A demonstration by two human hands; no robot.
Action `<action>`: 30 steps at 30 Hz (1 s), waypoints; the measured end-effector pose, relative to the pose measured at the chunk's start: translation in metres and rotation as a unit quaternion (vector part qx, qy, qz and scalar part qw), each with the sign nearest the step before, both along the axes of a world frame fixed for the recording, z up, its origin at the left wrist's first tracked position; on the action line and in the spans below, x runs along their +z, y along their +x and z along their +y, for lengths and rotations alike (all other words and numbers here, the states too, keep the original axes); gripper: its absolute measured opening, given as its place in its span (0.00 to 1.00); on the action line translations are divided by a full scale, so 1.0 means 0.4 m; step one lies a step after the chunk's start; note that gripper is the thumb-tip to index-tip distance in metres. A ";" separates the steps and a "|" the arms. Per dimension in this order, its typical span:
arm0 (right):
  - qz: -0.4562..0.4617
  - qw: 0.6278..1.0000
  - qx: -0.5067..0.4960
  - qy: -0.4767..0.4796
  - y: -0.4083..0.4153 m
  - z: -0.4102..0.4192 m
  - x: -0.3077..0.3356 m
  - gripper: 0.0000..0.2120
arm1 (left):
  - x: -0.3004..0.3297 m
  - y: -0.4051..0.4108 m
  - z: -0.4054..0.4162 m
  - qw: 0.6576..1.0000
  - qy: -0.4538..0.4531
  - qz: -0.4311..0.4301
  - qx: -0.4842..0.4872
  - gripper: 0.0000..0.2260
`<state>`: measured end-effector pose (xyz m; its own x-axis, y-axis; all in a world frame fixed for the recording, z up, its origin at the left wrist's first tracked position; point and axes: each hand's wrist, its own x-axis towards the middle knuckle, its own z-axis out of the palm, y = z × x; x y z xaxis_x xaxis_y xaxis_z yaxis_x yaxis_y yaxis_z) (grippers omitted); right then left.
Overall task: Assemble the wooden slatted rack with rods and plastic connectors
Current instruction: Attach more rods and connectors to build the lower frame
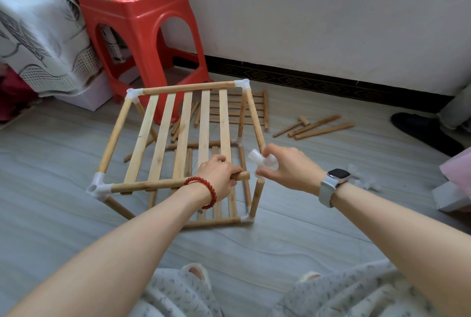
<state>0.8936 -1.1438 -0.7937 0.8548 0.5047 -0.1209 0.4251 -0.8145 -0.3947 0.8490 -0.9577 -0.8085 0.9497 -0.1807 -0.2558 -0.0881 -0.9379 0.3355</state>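
Observation:
A part-built wooden rack stands on the floor, its upper slatted shelf framed by rods. White plastic connectors sit at the far-left, far-right and near-left corners. My left hand grips the near rod close to its bare right end. My right hand pinches a loose white connector just right of that rod end and above the bare top of an upright rod. A lower shelf lies beneath.
A red plastic stool stands behind the rack against the wall. Another slatted panel and several loose rods lie on the grey floor beyond. White packaging scraps and a dark shoe lie at right.

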 end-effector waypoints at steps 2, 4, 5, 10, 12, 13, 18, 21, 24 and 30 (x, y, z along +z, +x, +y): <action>0.020 0.999 0.023 0.028 -0.007 0.006 -0.011 0.16 | -0.001 0.002 -0.001 1.000 -0.009 -0.011 -0.003 0.12; 0.047 0.998 0.037 0.030 -0.013 0.008 -0.026 0.15 | -0.003 0.002 0.001 1.000 -0.018 -0.023 -0.005 0.11; 0.050 0.998 0.040 0.028 -0.015 0.009 -0.032 0.14 | -0.005 0.001 0.002 0.999 -0.019 -0.026 -0.005 0.11; 0.050 0.997 0.049 0.019 -0.002 0.009 -0.035 0.15 | -0.008 -0.002 0.009 0.999 -0.010 -0.033 -0.014 0.11; 0.060 0.996 0.063 0.006 0.006 -0.001 -0.031 0.15 | -0.009 -0.002 0.008 0.999 -0.009 -0.034 -0.017 0.12; 0.065 0.995 0.070 0.002 0.007 -0.005 -0.031 0.14 | -0.008 -0.002 0.008 0.999 -0.007 -0.035 -0.018 0.12; 0.053 0.996 0.078 0.002 -0.001 0.000 -0.039 0.15 | -0.011 0.001 0.007 0.999 -0.008 -0.042 -0.020 0.12; 0.039 0.996 0.078 -0.018 0.001 0.003 -0.044 0.17 | -0.011 -0.001 0.005 0.998 -0.012 -0.049 -0.029 0.12; 0.020 0.994 0.091 -0.059 -0.008 0.012 -0.057 0.20 | -0.010 -0.005 0.003 0.998 -0.024 -0.054 -0.025 0.11; 0.005 0.992 0.110 -0.062 -0.018 0.021 -0.074 0.18 | -0.018 -0.009 0.008 0.997 -0.034 -0.061 -0.020 0.11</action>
